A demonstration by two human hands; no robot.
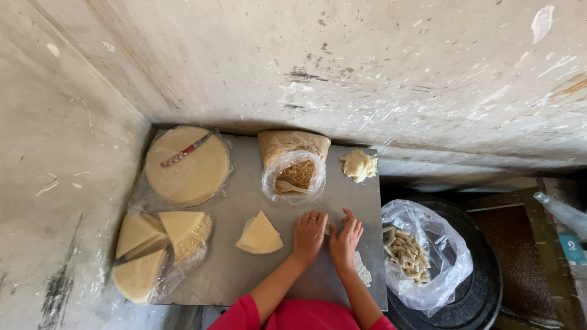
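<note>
Rolling: both hands are pressing down side by side on a small piece at the near right of the grey surface; what lies under them is mostly hidden
Left hand: lying flat, fingers together and pointing away, palm down on the piece; not gripping
Right hand: also lying flat, touching the left hand, thumb tucked toward it; a pale sliver is showing between the two hands
Wrapper wedge: a small stack of triangular sheets is sitting just left of the left hand, within easy reach
Filling bag: a clear bag of brown crumbly filling with a spoon in it is standing open beyond the hands
Dough lump: a pale lump is resting at the far right corner of the surface
Finished rolls: pale sticks are piling in an open clear bag to the right, off the surface, on a dark round lid
Other stock: a round stack with a knife on it, and cut wedges, are lying at the left
Doing it well: I judge even pressure from both palms and a tight, straight roll are mattering most, so the thin sheet is not tearing or spilling filling
</note>
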